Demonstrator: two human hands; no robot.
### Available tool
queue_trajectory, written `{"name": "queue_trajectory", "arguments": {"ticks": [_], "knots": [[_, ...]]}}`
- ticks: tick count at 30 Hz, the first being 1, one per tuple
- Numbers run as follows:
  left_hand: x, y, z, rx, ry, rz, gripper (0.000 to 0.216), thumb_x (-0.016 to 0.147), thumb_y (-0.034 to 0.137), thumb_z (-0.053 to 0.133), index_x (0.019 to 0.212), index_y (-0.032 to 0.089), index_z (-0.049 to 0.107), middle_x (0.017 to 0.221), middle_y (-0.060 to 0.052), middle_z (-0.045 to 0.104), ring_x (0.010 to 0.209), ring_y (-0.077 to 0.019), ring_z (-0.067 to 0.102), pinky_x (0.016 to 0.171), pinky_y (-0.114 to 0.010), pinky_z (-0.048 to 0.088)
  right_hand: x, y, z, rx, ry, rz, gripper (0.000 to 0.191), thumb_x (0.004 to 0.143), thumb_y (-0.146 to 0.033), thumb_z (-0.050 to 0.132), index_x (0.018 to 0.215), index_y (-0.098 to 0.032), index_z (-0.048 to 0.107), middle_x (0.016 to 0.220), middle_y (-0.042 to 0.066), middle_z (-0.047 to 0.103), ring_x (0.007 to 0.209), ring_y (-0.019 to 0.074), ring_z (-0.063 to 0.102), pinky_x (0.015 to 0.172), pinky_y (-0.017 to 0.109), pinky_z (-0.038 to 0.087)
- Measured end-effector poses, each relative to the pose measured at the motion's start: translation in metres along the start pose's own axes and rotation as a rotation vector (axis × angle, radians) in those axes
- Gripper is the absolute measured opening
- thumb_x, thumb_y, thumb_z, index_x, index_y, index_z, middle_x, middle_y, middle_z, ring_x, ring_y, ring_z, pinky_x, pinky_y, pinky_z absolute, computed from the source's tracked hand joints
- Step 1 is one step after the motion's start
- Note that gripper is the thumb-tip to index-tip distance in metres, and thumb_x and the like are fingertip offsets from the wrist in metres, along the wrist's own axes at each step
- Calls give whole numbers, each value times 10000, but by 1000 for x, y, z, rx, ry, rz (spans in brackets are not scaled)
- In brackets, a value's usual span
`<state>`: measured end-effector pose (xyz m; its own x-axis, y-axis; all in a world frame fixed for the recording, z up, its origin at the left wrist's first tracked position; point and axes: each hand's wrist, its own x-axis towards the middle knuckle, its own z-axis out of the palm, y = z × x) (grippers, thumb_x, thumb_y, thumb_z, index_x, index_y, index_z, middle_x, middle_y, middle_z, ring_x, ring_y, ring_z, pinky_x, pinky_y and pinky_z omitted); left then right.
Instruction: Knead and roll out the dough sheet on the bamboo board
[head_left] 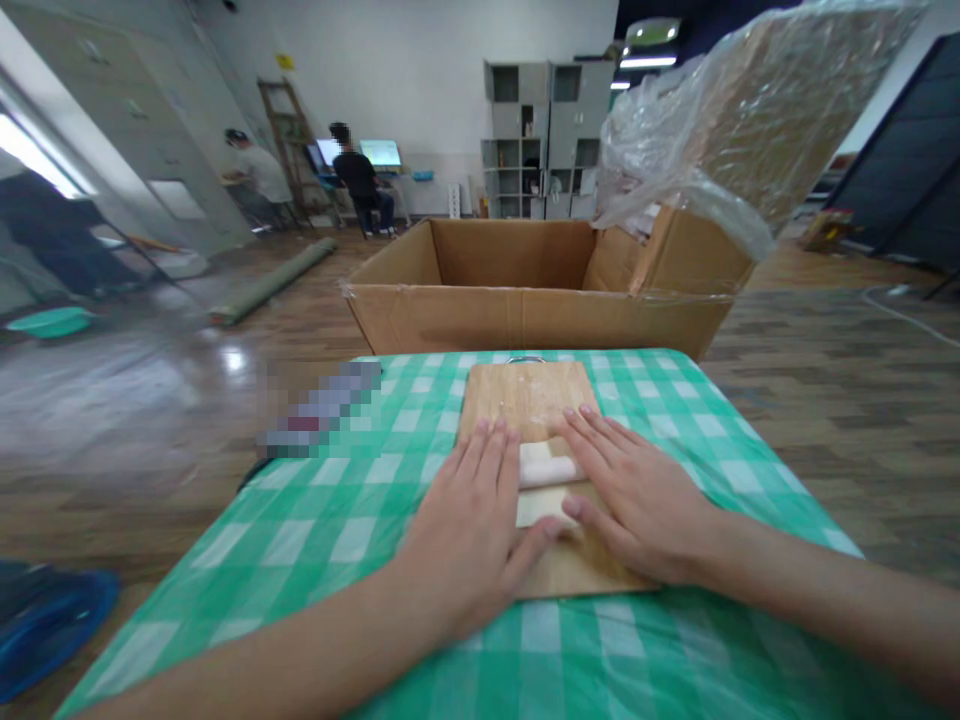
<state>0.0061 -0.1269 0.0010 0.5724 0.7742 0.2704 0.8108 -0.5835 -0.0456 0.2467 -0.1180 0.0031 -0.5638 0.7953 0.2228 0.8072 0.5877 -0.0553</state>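
Note:
A light wooden cutting board [525, 385] lies on the table with a metal handle at its far end. On it is a flat, pale sheet of dough [534, 508]. A white roller [550, 472], which looks like a rolling pin, lies across the sheet. My left hand [472, 510] rests flat over the roller's left end, fingers stretched forward. Over the right end lies my right hand [637, 495], also flat, with its thumb apart from the fingers. Both palms hide the roller's ends and part of the dough. The two thumbs come close together near the sheet's front edge.
A green-and-white checked cloth [360, 540] covers the table. At its left edge lies a blurred-out grey object [322, 412]. Beyond the table stands a large open cardboard box [525, 318], with plastic-wrapped cardboard [780, 110] at its right. Two people sit at the back.

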Motion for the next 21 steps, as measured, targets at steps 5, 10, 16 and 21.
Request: {"name": "queue_trajectory", "arguments": {"ticks": [5, 10, 16, 21], "knots": [[-40, 20, -6, 24, 75, 82, 914, 984, 706, 418, 1591, 28, 330, 1645, -265, 342, 1531, -426, 317, 1180, -566, 359, -43, -18, -6, 27, 19, -65, 829, 1025, -610, 448, 1645, -89, 268, 1711, 156, 202, 1587, 327, 183, 1269, 531, 279], [-9, 6, -6, -36, -37, 24, 794, 1040, 642, 336, 1526, 22, 432, 1590, -254, 444, 1474, -391, 432, 1163, -546, 402, -14, -2, -9, 72, -46, -28, 777, 1058, -619, 343, 1605, -68, 368, 1676, 178, 297, 1567, 315, 262, 1269, 515, 281], [54, -26, 1, -98, -125, -117, 615, 1099, 535, 198, 1310, 141, 619, 1482, -187, 586, 1365, -341, 570, 1056, -499, 500, 61, 34, 2, 78, -102, 40, 729, 1099, -540, 170, 1469, -54, 569, 1553, 207, 512, 1494, 333, 418, 1233, 525, 341], [30, -14, 3, -71, -59, -42, 670, 1082, 568, 255, 1458, 80, 517, 1558, -222, 500, 1480, -353, 438, 1178, -521, 390, 33, 19, 6, 77, -20, 55, 682, 1095, -531, 223, 1504, -85, 536, 1574, 185, 492, 1502, 343, 402, 1225, 552, 351]]}}
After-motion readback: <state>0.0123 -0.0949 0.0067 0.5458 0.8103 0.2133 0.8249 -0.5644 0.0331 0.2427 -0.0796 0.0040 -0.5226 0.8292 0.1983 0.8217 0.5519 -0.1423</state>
